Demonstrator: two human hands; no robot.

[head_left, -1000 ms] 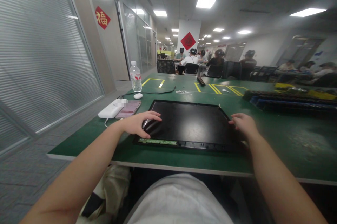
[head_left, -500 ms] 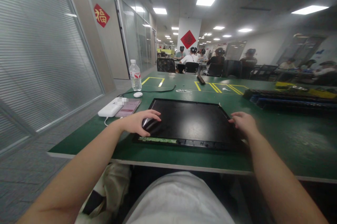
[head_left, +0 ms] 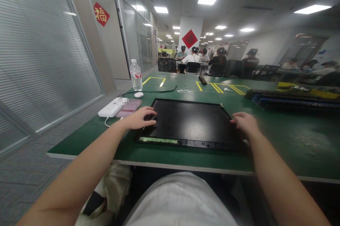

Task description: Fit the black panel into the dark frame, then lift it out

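A flat black LCD screen panel (head_left: 190, 118) lies face up in a black frame, with a strip of green circuit board (head_left: 159, 140) along its near edge. Over the panel's left edge rests my left hand (head_left: 139, 118), thumb and fingers spread apart; whether it touches the surface I cannot tell. At the right edge, my right hand (head_left: 245, 123) has its fingers bent and pinched on the panel's border. Part of that corner is hidden under the hand.
On the green table (head_left: 87, 139) to the left are a white power bank (head_left: 110, 107), a phone (head_left: 130, 107), a white oval case (head_left: 138, 94) and a water bottle (head_left: 136, 75). A black cable (head_left: 159, 91) lies behind. Dark strips (head_left: 289, 100) are stacked at right. People sit farther back.
My left hand has shifted slightly up and away along the panel's left edge, and its thumb has moved off the lower corner. My right hand stays in place.
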